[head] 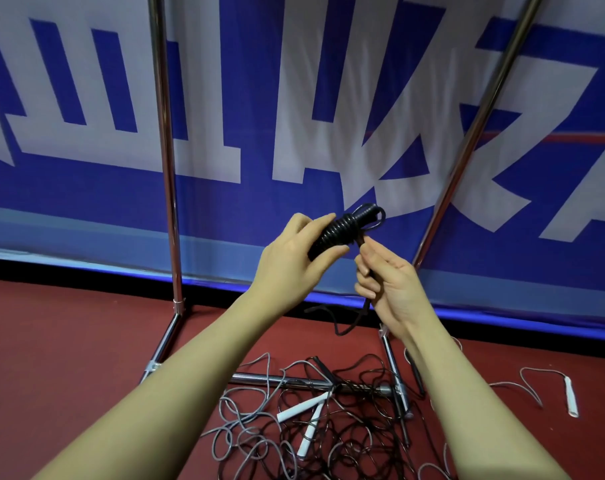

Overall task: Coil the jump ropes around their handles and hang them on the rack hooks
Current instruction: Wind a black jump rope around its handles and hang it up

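The left hand [294,258] grips a black jump rope [342,230], its cord already wound in tight turns around the handles, thumb beneath and fingers curled over the top. Just beside the bundle, the right hand [386,282] pinches the loose black tail [346,322], which hangs below it in a slack loop. Both are held up between the two chrome uprights of the rack [167,188]. On the red floor [69,341] by the rack's base lies a tangle of grey and black ropes [294,417] with white handles. A blue-and-white banner [294,98] hangs behind the rack.
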